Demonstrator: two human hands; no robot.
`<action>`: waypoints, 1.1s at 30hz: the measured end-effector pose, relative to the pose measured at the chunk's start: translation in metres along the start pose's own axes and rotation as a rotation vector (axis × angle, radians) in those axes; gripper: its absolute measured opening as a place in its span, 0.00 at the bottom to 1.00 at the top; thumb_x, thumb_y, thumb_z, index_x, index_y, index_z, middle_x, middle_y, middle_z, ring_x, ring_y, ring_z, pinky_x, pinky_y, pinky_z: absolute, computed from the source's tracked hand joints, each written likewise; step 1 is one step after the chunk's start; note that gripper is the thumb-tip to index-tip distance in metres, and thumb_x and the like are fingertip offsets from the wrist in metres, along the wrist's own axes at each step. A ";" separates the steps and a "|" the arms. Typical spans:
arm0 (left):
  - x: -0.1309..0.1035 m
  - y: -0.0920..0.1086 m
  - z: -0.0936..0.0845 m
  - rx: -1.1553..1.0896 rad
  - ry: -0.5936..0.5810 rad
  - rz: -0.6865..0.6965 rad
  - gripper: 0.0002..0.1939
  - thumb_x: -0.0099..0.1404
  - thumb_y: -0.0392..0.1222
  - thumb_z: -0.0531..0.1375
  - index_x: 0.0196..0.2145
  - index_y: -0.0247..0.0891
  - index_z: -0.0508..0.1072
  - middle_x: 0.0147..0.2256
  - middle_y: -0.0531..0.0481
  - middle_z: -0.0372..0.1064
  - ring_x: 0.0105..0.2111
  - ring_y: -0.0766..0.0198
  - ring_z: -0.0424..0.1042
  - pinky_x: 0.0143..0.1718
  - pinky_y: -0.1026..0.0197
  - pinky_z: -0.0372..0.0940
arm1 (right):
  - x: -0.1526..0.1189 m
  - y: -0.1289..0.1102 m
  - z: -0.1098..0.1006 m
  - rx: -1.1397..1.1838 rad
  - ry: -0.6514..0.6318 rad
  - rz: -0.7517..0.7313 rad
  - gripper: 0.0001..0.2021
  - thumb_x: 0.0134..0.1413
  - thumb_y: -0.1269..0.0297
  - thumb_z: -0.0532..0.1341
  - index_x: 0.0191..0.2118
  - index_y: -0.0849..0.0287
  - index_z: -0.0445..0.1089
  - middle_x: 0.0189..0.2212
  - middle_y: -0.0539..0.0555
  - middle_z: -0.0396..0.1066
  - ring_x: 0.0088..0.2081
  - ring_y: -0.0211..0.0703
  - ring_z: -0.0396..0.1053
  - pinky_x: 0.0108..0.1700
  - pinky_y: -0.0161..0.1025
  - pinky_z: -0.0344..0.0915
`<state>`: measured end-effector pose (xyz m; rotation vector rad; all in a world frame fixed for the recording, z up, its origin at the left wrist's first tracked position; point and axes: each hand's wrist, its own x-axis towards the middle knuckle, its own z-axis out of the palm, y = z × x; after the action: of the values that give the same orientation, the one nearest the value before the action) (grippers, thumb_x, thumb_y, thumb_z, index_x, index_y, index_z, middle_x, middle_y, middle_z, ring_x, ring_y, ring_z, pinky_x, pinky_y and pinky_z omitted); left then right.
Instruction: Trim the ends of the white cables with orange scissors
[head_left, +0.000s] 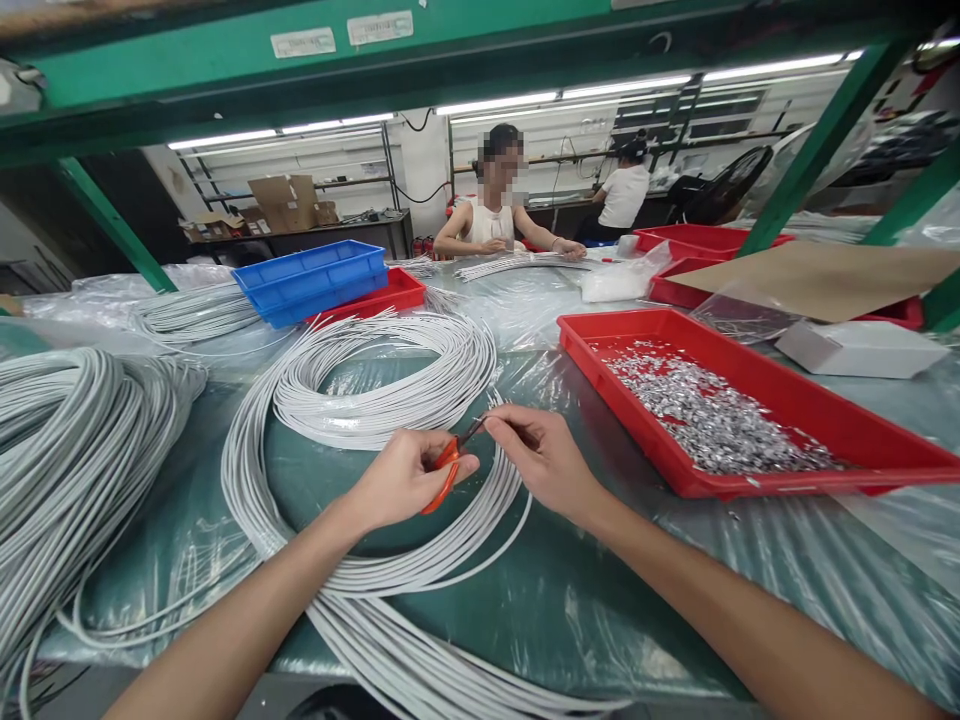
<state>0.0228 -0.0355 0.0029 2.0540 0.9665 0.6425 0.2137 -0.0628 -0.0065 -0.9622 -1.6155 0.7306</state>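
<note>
Green bench [570, 600], red tray [795, 405] beside cable coils [375, 425]; left hand [401, 480] around orange scissors [442, 490], right hand's [547, 465] fingertips together

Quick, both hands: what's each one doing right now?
Left hand: closed around an orange-handled hand tool with a dark metal tip.
Right hand: closed in a pinch at the tool's tip; what it pinches is too small to tell.

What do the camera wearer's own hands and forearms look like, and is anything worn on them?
The left hand and right hand are ungloved. The left forearm and right forearm are slender and bare, with no sleeve showing. I can make out no watch, bracelet or ring.
</note>
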 end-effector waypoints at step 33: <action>0.005 -0.003 0.005 -0.316 -0.074 -0.194 0.18 0.61 0.53 0.62 0.26 0.33 0.71 0.19 0.52 0.68 0.14 0.72 0.65 0.15 0.71 0.54 | 0.001 0.016 0.003 -0.582 0.217 -0.338 0.08 0.62 0.70 0.55 0.33 0.59 0.70 0.25 0.51 0.69 0.27 0.38 0.63 0.32 0.35 0.58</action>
<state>0.0278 -0.0324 -0.0023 1.6727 0.9413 0.5721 0.2140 -0.0535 -0.0204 -1.0875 -1.7676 -0.0884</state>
